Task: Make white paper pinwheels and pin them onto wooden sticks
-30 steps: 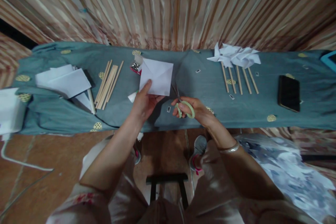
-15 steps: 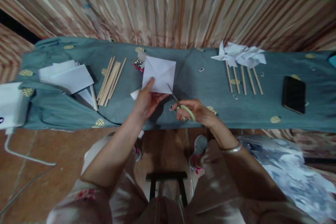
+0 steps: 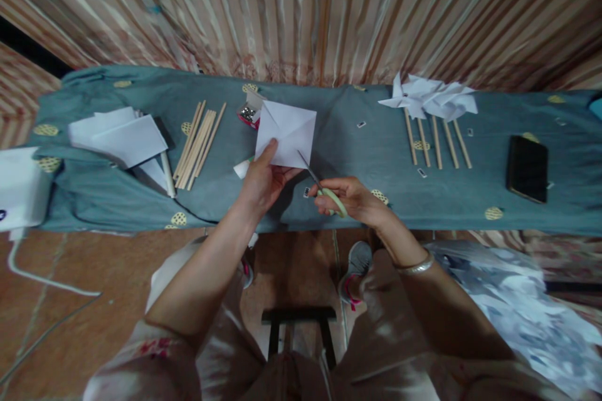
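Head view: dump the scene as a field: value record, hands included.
left_hand: holds creased square white paper, thumb on top
right_hand: holds green-handled metal scissors
scissors_blades: at paper's near right corner
left_side: loose pale wooden sticks, stacked white sheets
right_side: white paper pinwheels on sticks, black rectangular phone
surface: teal patterned cloth

matt white paper square (image 3: 291, 128)

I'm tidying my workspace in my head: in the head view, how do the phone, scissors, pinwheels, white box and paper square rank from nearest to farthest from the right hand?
1. Scissors: in the right hand.
2. Paper square: just left, in the left hand.
3. Pinwheels: right, farther back.
4. Phone: farther right.
5. White box: far left.
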The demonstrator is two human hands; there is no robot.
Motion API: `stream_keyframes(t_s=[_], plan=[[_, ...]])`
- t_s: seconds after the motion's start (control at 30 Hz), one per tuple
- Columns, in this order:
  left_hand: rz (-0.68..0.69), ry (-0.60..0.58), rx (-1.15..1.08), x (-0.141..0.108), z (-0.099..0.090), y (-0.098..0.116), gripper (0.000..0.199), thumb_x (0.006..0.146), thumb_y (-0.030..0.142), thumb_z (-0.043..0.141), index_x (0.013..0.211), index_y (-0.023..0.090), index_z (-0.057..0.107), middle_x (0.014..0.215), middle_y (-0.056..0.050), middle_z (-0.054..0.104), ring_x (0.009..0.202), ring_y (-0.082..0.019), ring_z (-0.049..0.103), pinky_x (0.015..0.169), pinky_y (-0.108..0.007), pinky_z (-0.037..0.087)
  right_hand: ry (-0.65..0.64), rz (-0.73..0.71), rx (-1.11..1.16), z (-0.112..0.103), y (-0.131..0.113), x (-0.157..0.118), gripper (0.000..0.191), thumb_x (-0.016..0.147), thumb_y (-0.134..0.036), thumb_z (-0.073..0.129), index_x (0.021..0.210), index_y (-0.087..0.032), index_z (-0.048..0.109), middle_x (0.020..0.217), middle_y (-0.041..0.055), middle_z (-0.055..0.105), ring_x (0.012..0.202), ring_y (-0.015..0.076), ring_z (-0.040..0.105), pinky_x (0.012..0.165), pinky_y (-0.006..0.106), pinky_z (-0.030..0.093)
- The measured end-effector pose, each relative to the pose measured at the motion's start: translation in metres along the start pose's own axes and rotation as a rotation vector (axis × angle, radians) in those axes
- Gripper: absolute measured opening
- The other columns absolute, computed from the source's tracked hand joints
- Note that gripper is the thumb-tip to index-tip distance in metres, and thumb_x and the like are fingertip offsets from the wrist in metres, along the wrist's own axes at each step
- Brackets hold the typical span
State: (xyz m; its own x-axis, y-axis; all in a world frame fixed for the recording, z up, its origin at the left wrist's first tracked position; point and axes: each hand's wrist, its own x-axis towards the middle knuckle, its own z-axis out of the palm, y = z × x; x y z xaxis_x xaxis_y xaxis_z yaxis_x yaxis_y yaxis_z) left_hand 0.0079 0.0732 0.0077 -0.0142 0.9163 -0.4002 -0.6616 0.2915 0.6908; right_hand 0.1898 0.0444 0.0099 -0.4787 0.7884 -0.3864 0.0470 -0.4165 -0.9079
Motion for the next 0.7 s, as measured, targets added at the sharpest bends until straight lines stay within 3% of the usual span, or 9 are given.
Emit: stream_keyframes(t_s=[0.27, 0.7], plan=[[-0.005, 0.024, -0.005, -0.0018, 0.0037, 0.0020, 0.028, 0.091, 0.028, 0.058, 0.116, 0.016, 0.064, 0.091, -0.005, 0.076, 0.086, -0.019, 0.072, 0.090, -0.037, 0.058, 0.012, 0.003, -0.010, -0.0007, 0.0015, 0.0010, 0.043, 0.054, -0.047, 0.089, 0.076, -0.017, 0.070, 0.062, -0.0029, 0.063, 0.053, 0.0070, 0.055, 0.049, 0.020, 0.045], [0.000, 0.051, -0.004, -0.0020, 0.0045, 0.0038, 0.029, 0.090, 0.027, 0.060, 0.117, 0.016, 0.064, 0.093, -0.005, 0.075, 0.089, -0.018, 0.072, 0.093, -0.036, 0.057, 0.020, 0.024, 0.010, 0.0003, 0.0002, 0.0032, 0.042, 0.050, -0.041, 0.091, 0.075, -0.016, 0.068, 0.061, -0.0037, 0.063, 0.053, 0.0072, 0.054, 0.052, 0.023, 0.047]])
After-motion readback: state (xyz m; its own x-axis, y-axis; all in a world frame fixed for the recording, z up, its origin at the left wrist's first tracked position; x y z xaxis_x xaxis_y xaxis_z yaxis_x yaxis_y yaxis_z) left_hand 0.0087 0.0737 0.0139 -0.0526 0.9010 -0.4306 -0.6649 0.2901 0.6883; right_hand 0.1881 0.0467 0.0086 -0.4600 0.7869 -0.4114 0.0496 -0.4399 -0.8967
